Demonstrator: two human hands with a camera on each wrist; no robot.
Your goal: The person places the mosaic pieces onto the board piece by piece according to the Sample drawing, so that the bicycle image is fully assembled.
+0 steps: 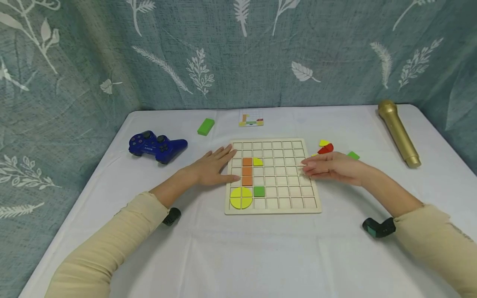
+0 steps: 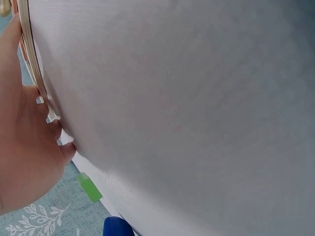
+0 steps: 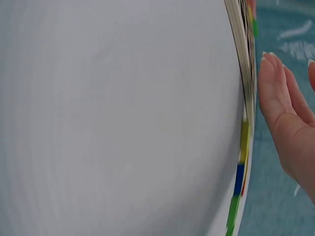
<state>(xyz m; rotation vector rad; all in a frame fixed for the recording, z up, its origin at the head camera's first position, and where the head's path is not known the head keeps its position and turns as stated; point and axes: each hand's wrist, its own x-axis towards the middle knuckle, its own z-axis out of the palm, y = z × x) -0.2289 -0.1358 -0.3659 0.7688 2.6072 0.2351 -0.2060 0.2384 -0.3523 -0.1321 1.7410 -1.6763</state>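
A wooden grid board (image 1: 275, 212) lies flat on the white table. My left hand (image 1: 210, 167) rests at its left side, fingers spread and reaching the rim; the left wrist view shows this hand (image 2: 29, 142) along the board's edge (image 2: 32, 59). Set in the grid are a column of orange squares (image 1: 247, 171), a yellow quarter-round piece (image 1: 257, 162), a yellow circle of quarter pieces (image 1: 236, 203) and a green square (image 1: 259, 191). Over the right rim hovers my right hand (image 1: 335, 167), fingers loosely extended. Nothing shows in its grasp in the right wrist view (image 3: 288, 118).
Beyond the right hand lie loose red (image 1: 326, 148), yellow (image 1: 324, 142) and green pieces (image 1: 353, 155). A small pattern card (image 1: 251, 118) and a green block (image 1: 205, 127) are behind the board. A blue game controller (image 1: 158, 145) sits left, a gold microphone (image 1: 399, 134) right.
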